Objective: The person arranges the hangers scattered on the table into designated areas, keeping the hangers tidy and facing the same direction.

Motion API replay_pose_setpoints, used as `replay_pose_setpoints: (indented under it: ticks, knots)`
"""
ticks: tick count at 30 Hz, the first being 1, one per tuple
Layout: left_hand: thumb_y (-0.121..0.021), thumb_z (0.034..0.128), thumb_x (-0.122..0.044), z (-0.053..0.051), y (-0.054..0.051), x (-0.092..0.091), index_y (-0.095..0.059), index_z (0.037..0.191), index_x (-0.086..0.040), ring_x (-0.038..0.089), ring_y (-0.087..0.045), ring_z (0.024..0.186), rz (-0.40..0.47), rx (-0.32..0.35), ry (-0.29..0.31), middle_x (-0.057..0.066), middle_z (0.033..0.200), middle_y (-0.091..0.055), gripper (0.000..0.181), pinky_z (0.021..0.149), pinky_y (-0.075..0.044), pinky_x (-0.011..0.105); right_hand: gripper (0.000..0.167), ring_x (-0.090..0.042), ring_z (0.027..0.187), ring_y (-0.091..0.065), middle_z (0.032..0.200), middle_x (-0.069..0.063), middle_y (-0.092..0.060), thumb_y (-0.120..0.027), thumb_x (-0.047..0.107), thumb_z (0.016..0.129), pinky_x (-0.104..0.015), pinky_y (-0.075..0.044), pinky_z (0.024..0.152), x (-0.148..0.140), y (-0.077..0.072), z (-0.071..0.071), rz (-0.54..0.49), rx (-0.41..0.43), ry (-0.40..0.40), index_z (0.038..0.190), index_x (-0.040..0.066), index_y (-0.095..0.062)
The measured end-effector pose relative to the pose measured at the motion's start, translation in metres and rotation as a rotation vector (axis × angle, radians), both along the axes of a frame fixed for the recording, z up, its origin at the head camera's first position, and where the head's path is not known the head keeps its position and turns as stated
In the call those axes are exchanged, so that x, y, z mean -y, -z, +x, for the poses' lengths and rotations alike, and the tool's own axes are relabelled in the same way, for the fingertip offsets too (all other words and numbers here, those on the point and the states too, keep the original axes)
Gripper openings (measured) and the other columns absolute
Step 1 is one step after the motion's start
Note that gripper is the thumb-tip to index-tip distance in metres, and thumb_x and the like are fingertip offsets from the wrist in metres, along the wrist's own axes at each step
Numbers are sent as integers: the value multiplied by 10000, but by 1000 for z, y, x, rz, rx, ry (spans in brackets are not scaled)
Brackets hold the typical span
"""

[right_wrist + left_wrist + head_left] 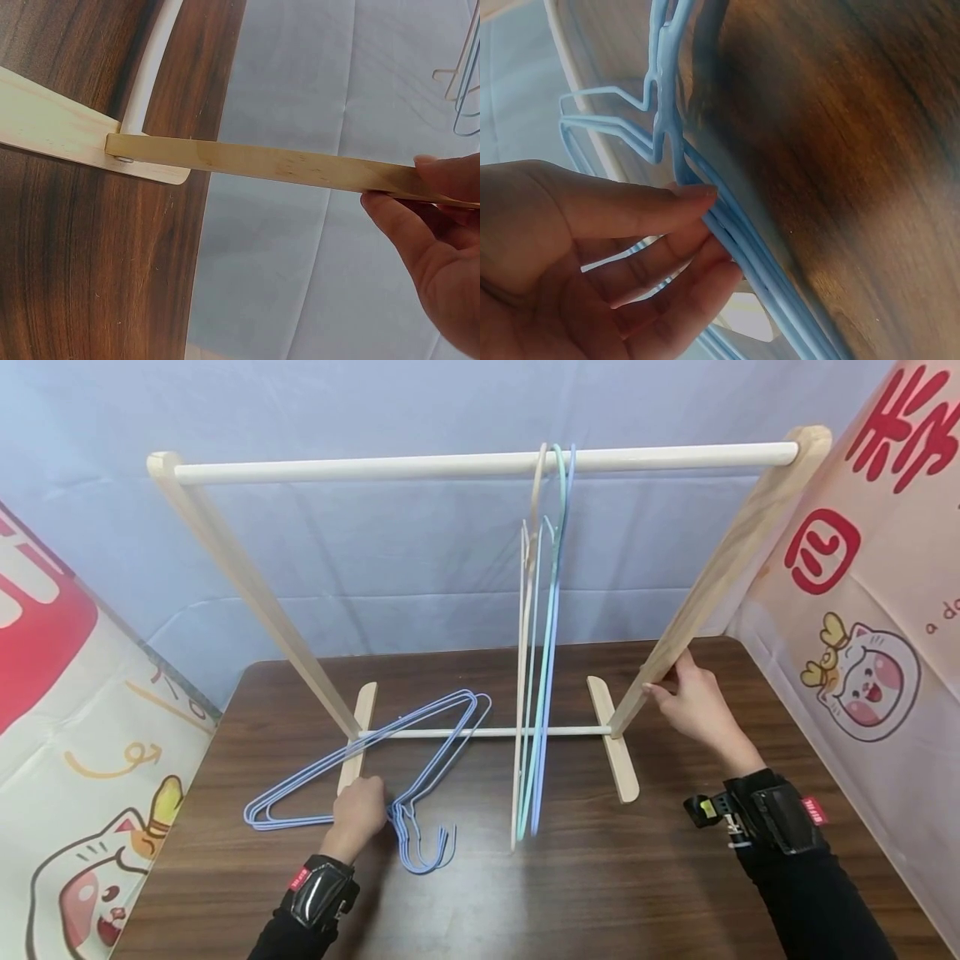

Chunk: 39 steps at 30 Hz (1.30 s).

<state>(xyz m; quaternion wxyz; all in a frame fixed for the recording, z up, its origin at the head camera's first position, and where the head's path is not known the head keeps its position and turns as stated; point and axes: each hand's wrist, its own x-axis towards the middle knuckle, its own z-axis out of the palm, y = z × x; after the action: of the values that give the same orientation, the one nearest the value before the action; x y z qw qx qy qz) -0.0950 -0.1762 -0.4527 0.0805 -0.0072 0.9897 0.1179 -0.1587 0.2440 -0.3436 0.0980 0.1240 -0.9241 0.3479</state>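
In the head view my left hand (360, 814) pinches a bunch of blue wire hangers (427, 777) low over the table's left part, hooks toward the front. The left wrist view shows thumb and fingers (694, 199) around the hangers' wires (750, 255). My right hand (693, 702) grips the right upright (712, 568) of a wooden rack near its lower end; in the right wrist view, the hand (442, 232) has thumb and fingers on opposite sides of the upright (277, 165). From the rack's white top rod (337, 468) hang beige, green and blue hangers (551, 635), right of its middle.
The rack's left upright (255, 593) stands behind the blue hangers, its foot (365, 706) partly hidden by them. A lower white rod (577, 732) joins the uprights near the brown table (600, 893). Printed cloths (847, 677) flank the table, with a pale blue cloth behind.
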Motion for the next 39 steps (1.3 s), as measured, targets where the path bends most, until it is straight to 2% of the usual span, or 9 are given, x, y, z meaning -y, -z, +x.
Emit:
replay_pose_setpoints:
  ticks: [7,14,18,25,30,39]
  knots:
    - [-543,657,72,1,-2,-2,-556,603,-58,337,-571,596,-23,-6,31,154,667,-596,142,476,-453,428,431,-483,929,-553,979,-322,-538,-576,-21,852,-522,-471,688,0,1,0,0,-6,4,1205,-84,-338]
    - [-596,648,37,2,-4,-6,-577,628,-27,318,-561,569,-38,-5,69,139,637,-573,69,476,-456,411,415,-481,925,-557,974,-323,-544,-578,-22,850,-518,-470,679,0,2,0,1,-10,7,1188,-88,-347]
    - [-592,653,27,3,-9,-7,-530,582,-56,307,-555,554,-34,-18,98,122,613,-558,125,471,-451,408,410,-481,932,-556,979,-325,-544,-576,-13,855,-520,-470,682,0,1,0,1,-2,8,1188,-88,-348]
    - [-562,710,8,5,-22,-8,-469,578,-98,256,-513,508,-18,-48,136,68,558,-505,194,441,-413,375,411,-488,938,-550,981,-331,-540,-573,-16,856,-527,-470,697,0,0,0,-4,5,7,1188,-97,-344]
    - [-561,644,39,5,-32,-8,-466,584,-114,240,-509,510,-22,-79,163,44,556,-498,189,442,-403,361,411,-487,931,-552,976,-330,-539,-574,-25,852,-528,-469,699,0,1,0,-5,-4,1,1185,-99,-344]
    - [-630,646,-9,2,-51,-9,-481,599,-114,194,-481,524,-18,-60,173,22,559,-487,188,439,-386,327,418,-491,936,-548,985,-337,-539,-578,3,858,-525,-469,704,0,1,0,-6,8,9,1190,-93,-342]
